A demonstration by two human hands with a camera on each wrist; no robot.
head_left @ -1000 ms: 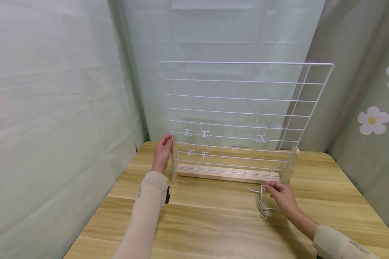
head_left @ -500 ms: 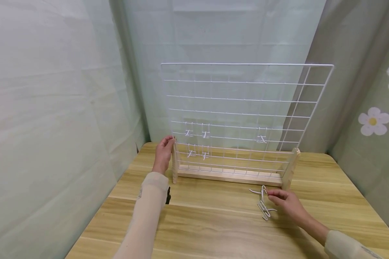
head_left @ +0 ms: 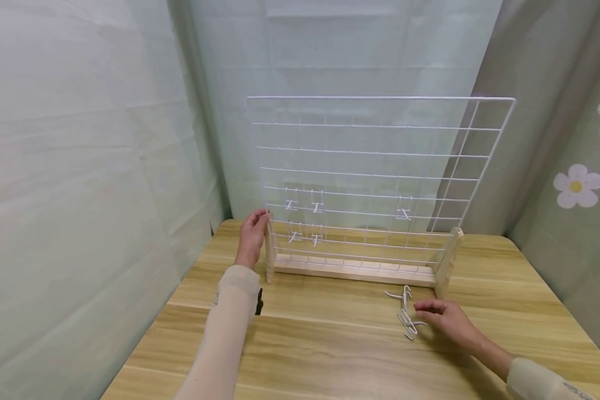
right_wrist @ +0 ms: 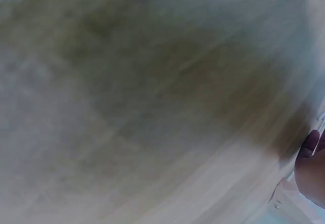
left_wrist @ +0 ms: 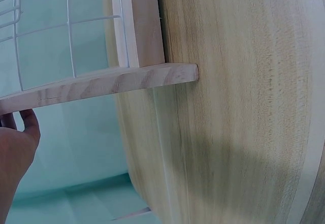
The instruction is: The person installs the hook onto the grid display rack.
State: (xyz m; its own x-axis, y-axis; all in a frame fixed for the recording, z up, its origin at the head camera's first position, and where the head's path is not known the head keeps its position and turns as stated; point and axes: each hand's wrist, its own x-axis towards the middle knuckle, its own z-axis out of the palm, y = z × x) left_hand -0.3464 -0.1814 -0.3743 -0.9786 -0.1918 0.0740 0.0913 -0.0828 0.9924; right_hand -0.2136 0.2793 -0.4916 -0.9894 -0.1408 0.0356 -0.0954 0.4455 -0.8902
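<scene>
A white wire grid rack (head_left: pixel 380 97) stands upright in a pale wooden base (head_left: pixel 355 270) with a wooden upright at each end. My left hand (head_left: pixel 251 239) pinches the top of the left upright (head_left: pixel 270 255); the left wrist view has its fingers against this wooden upright (left_wrist: pixel 101 84). Two loose white wire hooks lie on the table before the right end, one hook (head_left: pixel 404 298) behind the other hook (head_left: pixel 407 322). Just right of them is my right hand (head_left: pixel 445 321), fingers loosely extended, holding nothing; whether it touches the nearer hook's prong I cannot tell.
Several white hooks hang on the lower grid, including a left hook (head_left: pixel 291 205) and a right hook (head_left: pixel 403 213). The wood-grain table (head_left: pixel 310 355) has pale curtains (head_left: pixel 130 166) behind and at its sides. The right wrist view is mostly blurred.
My right hand has drawn back from the farther loose hook and come toward the camera, beside the nearer hook. My left hand stays on the upright.
</scene>
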